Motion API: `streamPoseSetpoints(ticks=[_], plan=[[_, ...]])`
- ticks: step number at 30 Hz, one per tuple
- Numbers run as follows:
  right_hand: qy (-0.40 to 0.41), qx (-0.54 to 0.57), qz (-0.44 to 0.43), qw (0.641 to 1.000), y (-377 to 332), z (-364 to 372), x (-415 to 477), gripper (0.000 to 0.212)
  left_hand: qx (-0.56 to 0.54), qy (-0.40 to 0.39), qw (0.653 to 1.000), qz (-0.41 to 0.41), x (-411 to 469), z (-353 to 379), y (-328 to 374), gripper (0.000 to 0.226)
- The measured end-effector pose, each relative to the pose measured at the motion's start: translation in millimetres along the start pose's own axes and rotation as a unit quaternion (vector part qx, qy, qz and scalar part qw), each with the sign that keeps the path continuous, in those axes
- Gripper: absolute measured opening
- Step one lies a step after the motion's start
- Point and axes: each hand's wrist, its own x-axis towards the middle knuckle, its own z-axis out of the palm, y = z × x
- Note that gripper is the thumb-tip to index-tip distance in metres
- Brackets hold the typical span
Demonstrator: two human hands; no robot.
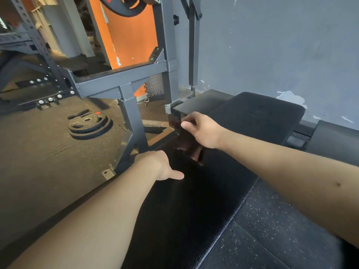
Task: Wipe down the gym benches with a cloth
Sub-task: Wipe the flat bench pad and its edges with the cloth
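A long black padded bench (pixel 186 206) runs from the bottom centre up toward the grey rack. My right hand (pixel 202 131) grips a dark maroon cloth (pixel 184 140) at the bench's far end, with the cloth bunched under the palm against the pad. My left hand (pixel 161 166) rests on the bench's left edge, thumb lying on top of the pad and the fingers hidden over the side. A second black pad (pixel 258 117) lies just beyond, to the right, near the wall.
A grey steel rack frame (pixel 124 80) stands right behind the bench end. Stacked weight plates (pixel 89 123) lie on the rubber floor to the left. A grey-blue wall (pixel 272 45) closes off the right side. Speckled floor mat (pixel 272 230) lies right of the bench.
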Motion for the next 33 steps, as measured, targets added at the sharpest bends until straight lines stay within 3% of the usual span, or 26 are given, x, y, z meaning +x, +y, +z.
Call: streamPoseSetpoints(ticks=[2, 5, 8, 12, 14, 17, 21, 25, 28, 31, 33], plan=[[0.006, 0.093, 0.058, 0.994, -4, -12, 0, 0.039, -0.002, 0.001, 1.0, -0.002, -2, 2, -1, 0.088], [-0.116, 0.242, 0.2, 0.942, -6, -20, -2, 0.041, 0.006, 0.002, 1.0, -0.005, -7, 1, -1, 0.089], [-0.184, 0.135, 0.246, 0.942, -9, -19, -7, 0.029, 0.016, -0.001, 1.0, -0.006, -9, 0, 0, 0.09], [-0.224, 0.124, 0.247, 0.935, -17, -27, -8, 0.023, 0.028, 0.007, 1.0, -0.006, -10, 0, -1, 0.095], [-0.242, 0.041, 0.222, 0.944, -19, -29, -7, 0.024, 0.029, 0.008, 1.0, -0.008, -10, 1, 0, 0.096], [-0.128, -0.227, 0.084, 0.962, -11, -14, -1, 0.045, 0.031, 0.008, 0.999, -0.013, -10, 1, 1, 0.095], [0.035, -0.354, 0.015, 0.934, 14, 14, -1, 0.091, 0.031, 0.011, 0.999, -0.01, -10, 1, 1, 0.095], [0.112, -0.355, 0.029, 0.928, 23, 24, -11, 0.067, 0.034, 0.007, 0.999, -0.01, -14, 0, 1, 0.097], [0.033, -0.323, 0.006, 0.946, 28, 31, -18, 0.048, 0.033, 0.007, 0.999, -0.009, -14, -1, 1, 0.096], [-0.096, -0.307, 0.038, 0.946, 36, 39, -13, 0.055, 0.032, 0.004, 0.999, -0.008, -13, 0, 1, 0.094], [-0.103, -0.311, 0.071, 0.942, 41, 47, -2, 0.061, 0.033, 0.003, 0.999, -0.007, -12, -1, 1, 0.093]])
